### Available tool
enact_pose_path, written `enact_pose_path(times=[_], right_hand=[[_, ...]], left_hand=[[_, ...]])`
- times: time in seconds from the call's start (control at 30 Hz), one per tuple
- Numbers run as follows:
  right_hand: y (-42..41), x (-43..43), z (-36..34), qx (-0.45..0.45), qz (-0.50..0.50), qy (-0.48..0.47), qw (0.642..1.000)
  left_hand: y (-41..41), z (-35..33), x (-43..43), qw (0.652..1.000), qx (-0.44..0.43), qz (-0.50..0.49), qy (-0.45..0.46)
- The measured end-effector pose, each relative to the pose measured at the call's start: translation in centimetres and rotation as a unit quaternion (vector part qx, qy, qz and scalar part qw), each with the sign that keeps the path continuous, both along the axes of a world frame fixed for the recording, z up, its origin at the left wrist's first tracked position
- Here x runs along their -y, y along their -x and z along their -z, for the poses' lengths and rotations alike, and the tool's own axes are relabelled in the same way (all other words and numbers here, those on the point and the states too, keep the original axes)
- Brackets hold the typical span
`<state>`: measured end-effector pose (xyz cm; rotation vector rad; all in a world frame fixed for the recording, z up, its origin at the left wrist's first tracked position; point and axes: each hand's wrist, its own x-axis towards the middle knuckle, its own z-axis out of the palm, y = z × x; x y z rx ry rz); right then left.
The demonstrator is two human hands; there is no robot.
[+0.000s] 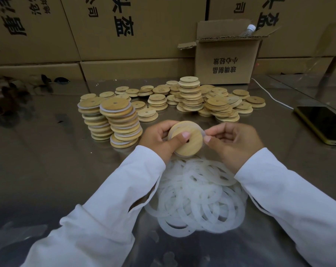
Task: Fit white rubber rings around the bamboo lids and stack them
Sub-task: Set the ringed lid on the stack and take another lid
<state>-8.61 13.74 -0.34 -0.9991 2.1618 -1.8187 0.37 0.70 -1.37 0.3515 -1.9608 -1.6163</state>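
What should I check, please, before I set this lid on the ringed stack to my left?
1. Grip: the left hand holds the bamboo lid, thumb on its face: ok.
2. Ring seated all round: the right hand pinches the white ring at the lid's right edge; the rest of the rim is partly hidden: cannot tell.
3. Ringed stack steady: its layers sit offset and it leans: not ok.
4. Loose rings to hand, heaped just below the lid: ok.
5. Bare lids left to do, farther back: ok.
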Motion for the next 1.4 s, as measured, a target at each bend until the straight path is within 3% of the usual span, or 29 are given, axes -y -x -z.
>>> enact_pose_path(times=[0.3,0.73,0.97,1.17,1.4], right_hand=[[-0.3,-0.4,-0.8,0.005,-0.016,-0.033,0.999],[-0.8,-0.5,-1.1,0.023,-0.016,-0.039,0.999],[-0.7,-0.5,-1.1,0.030,-0.017,-0.047,0.998],[-0.5,-0.7,-1.2,0.048,-0.030,-0.043,0.997],[-0.4,-0.7,-1.3,0.110,-0.043,-0.023,0.993]], left_hand=[[0.0,0.0,0.1,1.000,-0.002,-0.005,-0.018],[-0.2,-0.4,-0.3,0.999,-0.019,-0.013,0.049],[-0.1,-0.1,0.2,1.000,-0.013,0.010,0.026],[-0.1,-0.1,0.2,0.999,-0.005,0.032,0.006],[-0.1,-0.2,0.1,0.998,-0.019,0.017,0.052]])
